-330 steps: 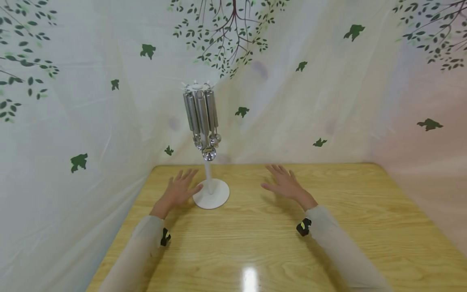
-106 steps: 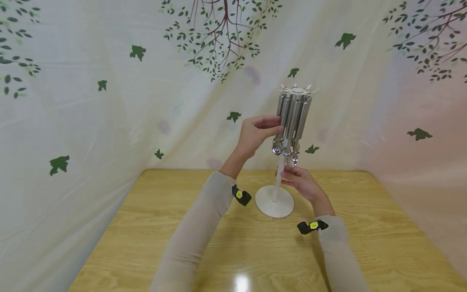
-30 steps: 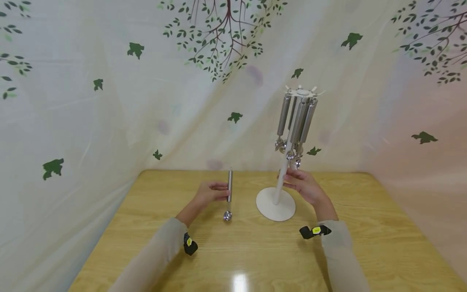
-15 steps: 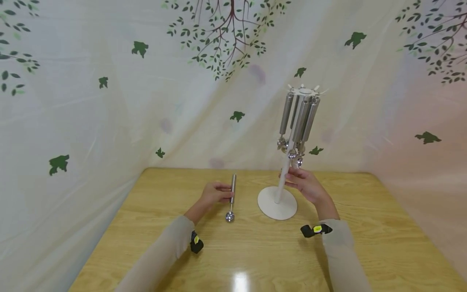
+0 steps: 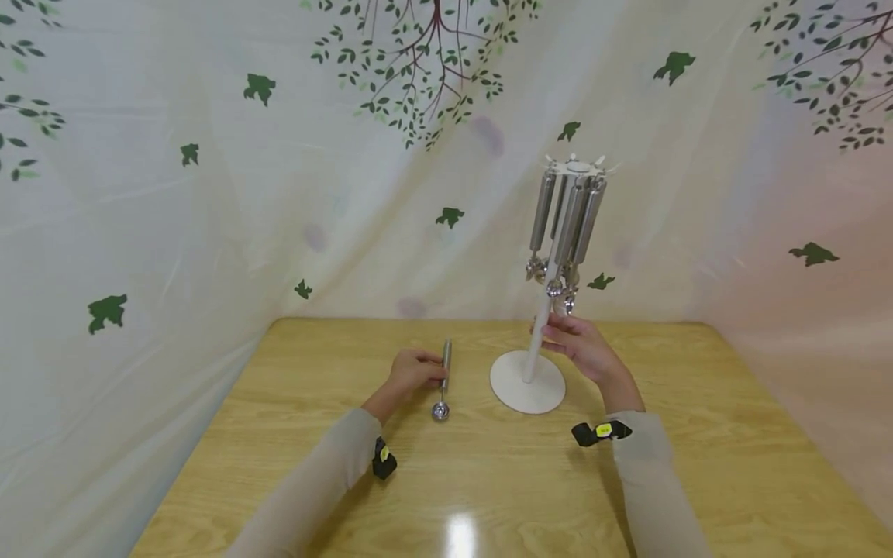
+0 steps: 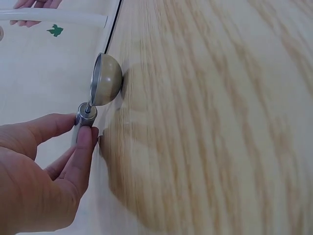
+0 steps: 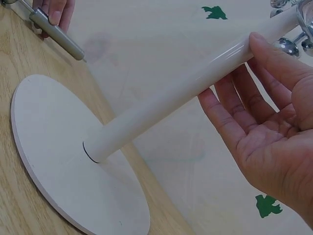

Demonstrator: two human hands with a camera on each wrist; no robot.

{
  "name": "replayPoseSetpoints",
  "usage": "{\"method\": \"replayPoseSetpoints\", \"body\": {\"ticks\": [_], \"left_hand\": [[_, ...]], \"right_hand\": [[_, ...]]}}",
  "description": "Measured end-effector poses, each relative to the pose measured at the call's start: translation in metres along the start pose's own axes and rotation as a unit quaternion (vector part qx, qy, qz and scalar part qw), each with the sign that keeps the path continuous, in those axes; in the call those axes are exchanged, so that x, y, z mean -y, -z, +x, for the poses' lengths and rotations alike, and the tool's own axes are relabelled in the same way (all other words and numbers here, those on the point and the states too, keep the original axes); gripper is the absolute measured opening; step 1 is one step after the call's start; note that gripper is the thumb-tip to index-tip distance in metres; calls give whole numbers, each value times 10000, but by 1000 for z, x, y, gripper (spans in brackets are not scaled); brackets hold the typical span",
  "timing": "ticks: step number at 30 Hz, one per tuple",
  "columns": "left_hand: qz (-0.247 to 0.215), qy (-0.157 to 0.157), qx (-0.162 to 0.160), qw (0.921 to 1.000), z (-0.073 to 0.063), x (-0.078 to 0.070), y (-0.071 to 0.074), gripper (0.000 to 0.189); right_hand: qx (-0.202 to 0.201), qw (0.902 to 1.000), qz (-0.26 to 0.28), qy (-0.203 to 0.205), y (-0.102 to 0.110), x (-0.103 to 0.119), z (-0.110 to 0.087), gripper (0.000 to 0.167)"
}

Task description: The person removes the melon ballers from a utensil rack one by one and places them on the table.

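In the head view, my left hand [image 5: 413, 372] pinches a steel melon baller [image 5: 446, 364] low over the table, left of the stand. The left wrist view shows thumb and fingertips on its handle [image 6: 84, 118], with the round bowl [image 6: 108, 81] right at the tabletop. My right hand [image 5: 582, 349] holds the white pole of the utensil stand [image 5: 528, 384] between thumb and fingers, just below the hanging steel utensils [image 5: 572, 225]. Seen from the right wrist, the pole [image 7: 171, 100] rises from a round white base [image 7: 63, 152] resting on the table.
White hooks ring the top of the stand [image 5: 577, 167], bearing several steel utensils with rounded ends. The wooden table [image 5: 446, 480] reaches back to a pale curtain [image 5: 349, 232] printed with leaves and branches.
The stand has shifted right from the table's left side. My left hand went from empty to the hanging utensils, then brought one melon baller down near the tabletop. My right hand took hold of the pole.
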State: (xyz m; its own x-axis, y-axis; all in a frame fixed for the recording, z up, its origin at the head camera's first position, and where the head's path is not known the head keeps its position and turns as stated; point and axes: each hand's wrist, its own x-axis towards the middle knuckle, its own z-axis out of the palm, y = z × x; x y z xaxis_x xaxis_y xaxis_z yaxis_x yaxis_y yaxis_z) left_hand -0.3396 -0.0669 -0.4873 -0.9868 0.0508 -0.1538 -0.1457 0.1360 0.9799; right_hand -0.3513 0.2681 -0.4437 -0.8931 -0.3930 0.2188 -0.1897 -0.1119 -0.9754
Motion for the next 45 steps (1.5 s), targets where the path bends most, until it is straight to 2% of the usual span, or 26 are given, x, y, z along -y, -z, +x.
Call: {"method": "replayPoseSetpoints", "body": {"ticks": [6,17,21,26,35,41,45], "left_hand": [[114,-63,-146,9998,1,-1,-2,29],[307,26,-154,9994,-2,-8,-4,31],[273,13,-45,9996,-1,-7,-2,30],[313,-200,211,9991,2,-1,2,29],[425,226,316,9983,3,-2,10,44],[310,261,617,9973,4,-2,15,50],[259,204,804,9962,4,-1,19,53]], "right_hand": [[11,10000,-94,-20,0,1,3,34],[-74,9999,-138,49,1,2,7,30],[-94,9999,-79,53,2,2,6,31],[-108,9999,5,-14,2,0,6,33],[-104,9999,58,-66,0,-3,6,28],[-95,9999,16,-33,0,-3,4,25],[-84,9999,-62,-50,0,-3,2,31]]}}
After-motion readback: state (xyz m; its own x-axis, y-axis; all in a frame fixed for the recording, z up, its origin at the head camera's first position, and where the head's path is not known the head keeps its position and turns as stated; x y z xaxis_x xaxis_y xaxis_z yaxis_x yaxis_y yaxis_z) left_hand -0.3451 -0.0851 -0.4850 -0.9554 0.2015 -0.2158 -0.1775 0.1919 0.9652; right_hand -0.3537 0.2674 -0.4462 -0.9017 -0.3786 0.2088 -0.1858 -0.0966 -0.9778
